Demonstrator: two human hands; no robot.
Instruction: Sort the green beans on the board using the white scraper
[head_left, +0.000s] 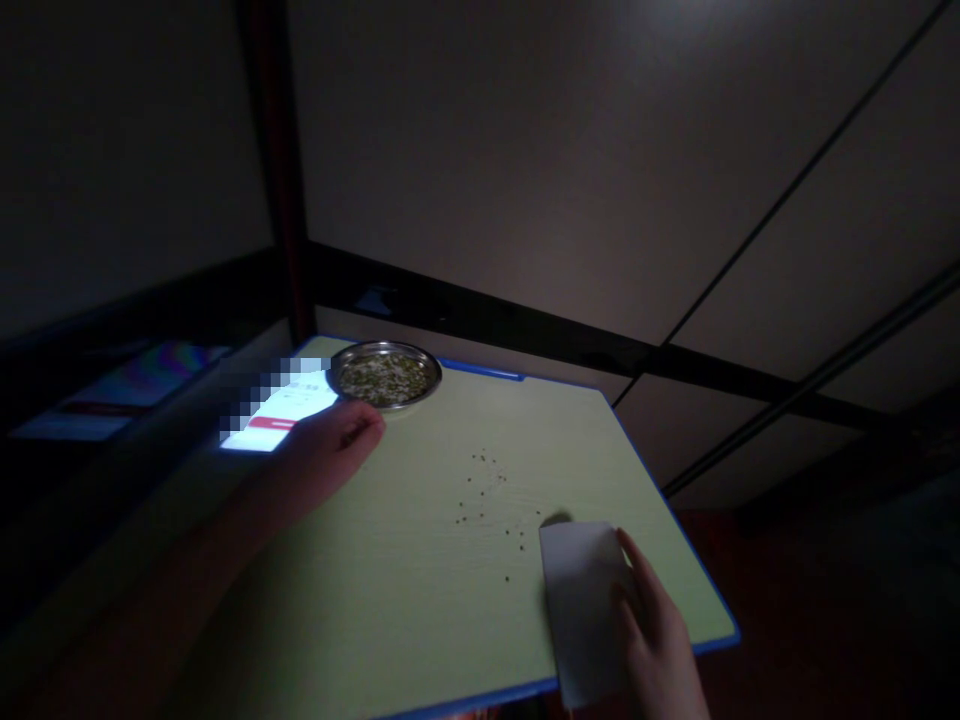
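My left hand (352,432) is over the left side of the table, just in front of a round steel plate (386,405). Its fingers are curled together, and whether anything is between them is hidden. A layer of small green and whitish grains (386,378) covers the plate's bottom. At the table's near right, my right hand (660,640) grips a white card-like piece (585,610) by its right edge, fingers along that side. Several tiny dark grains (482,493) lie scattered on the tabletop between the hands, some close to the card's far left corner.
The pale green table (420,600) has a blue rim. A lit screen (285,405) glows at its far left, partly behind my left forearm. Light panels with a dark band (487,320) rise behind the table. The surroundings are dim.
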